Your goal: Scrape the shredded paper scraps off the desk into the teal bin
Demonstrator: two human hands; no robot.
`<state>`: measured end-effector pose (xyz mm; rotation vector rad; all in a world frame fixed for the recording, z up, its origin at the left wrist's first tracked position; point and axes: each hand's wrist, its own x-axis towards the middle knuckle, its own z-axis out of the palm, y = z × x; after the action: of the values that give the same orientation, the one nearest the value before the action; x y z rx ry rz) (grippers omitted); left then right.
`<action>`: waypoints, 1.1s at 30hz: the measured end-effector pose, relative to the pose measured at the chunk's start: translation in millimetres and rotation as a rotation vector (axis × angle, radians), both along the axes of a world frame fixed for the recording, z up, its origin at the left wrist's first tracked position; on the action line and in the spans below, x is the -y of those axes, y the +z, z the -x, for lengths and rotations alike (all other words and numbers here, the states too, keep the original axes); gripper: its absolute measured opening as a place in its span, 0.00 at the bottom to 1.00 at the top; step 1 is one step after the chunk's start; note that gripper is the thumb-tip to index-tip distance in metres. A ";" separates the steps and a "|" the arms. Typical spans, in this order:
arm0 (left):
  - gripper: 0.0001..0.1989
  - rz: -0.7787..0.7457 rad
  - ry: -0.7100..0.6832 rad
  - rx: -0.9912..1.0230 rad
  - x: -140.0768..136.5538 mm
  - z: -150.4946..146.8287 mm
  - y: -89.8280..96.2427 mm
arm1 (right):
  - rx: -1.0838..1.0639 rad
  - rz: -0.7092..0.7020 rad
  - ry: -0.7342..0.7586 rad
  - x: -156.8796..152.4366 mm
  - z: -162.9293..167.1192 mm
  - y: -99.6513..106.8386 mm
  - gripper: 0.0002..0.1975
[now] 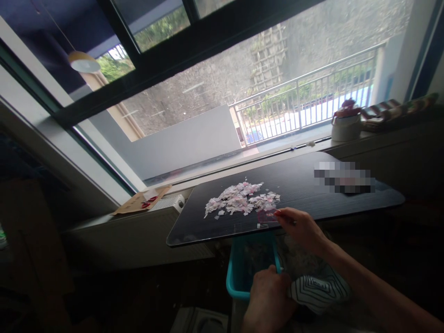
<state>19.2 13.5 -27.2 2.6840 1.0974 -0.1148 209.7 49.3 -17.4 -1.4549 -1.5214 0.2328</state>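
A loose heap of small white and pinkish paper scraps (239, 196) lies on the dark tabletop (194, 226). At the heap's near edge, my right hand (301, 227) pinches a translucent pink plastic piece (266, 216), which rests flat against the table near its front edge. Below that edge stands a teal plastic bin (231, 277), its inside dim, with some material in it that I cannot make out. My left hand (268, 296) is closed on the bin's near right rim; its fingertips are partly hidden.
A window with a sill runs behind the table. On the sill are a white lidded pot (346, 127) and a brown paper bag (137, 201). A white radiator (166, 203) stands at the left. A blurred-out item lies on the table's right side.
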 end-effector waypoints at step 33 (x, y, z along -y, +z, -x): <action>0.11 0.012 0.027 -0.050 -1.2 3.9 -5.4 | -0.170 0.013 -0.244 -42.9 -50.2 5.0 0.16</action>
<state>15.3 14.7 -32.6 2.6680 1.1429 -0.1836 259.9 92.3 -12.5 -1.5738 -1.1968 0.2135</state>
